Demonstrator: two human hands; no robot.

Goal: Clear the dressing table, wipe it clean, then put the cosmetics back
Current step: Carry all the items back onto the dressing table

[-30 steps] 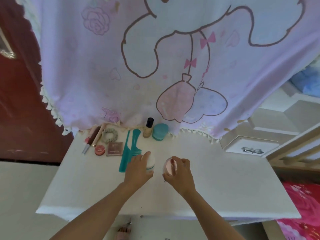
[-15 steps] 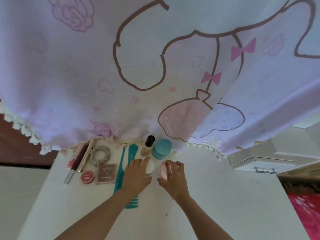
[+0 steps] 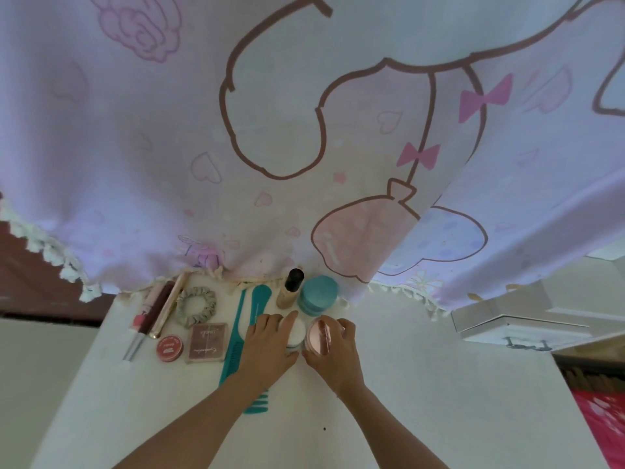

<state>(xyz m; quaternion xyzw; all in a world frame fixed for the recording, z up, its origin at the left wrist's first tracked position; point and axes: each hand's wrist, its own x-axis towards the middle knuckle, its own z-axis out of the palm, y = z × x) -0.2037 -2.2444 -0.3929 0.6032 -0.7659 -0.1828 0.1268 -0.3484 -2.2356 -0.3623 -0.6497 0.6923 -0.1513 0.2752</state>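
Note:
On the white dressing table (image 3: 439,384) my left hand (image 3: 269,345) grips a white round jar (image 3: 297,331). Right beside it my right hand (image 3: 334,353) holds a pink round compact (image 3: 318,335), standing on the table. Just behind them stand a teal jar (image 3: 319,294) and a foundation bottle (image 3: 290,289) with a dark cap. Two teal combs (image 3: 245,333) lie partly under my left wrist. Further left lie a brown palette (image 3: 207,342), a red tin (image 3: 169,347), a grey scrunchie (image 3: 196,305) and lip tubes (image 3: 154,313).
A lilac cartoon-print cloth (image 3: 304,130) with a tasselled hem hangs over the table's back edge. A white drawer unit (image 3: 527,326) stands to the right, with red fabric (image 3: 605,421) below it. A dark red door (image 3: 30,265) is at the left.
Both hands have carried the white jar and the pink compact away from me toward the back of the table, up to the teal jar and bottle. The camera moved closer.

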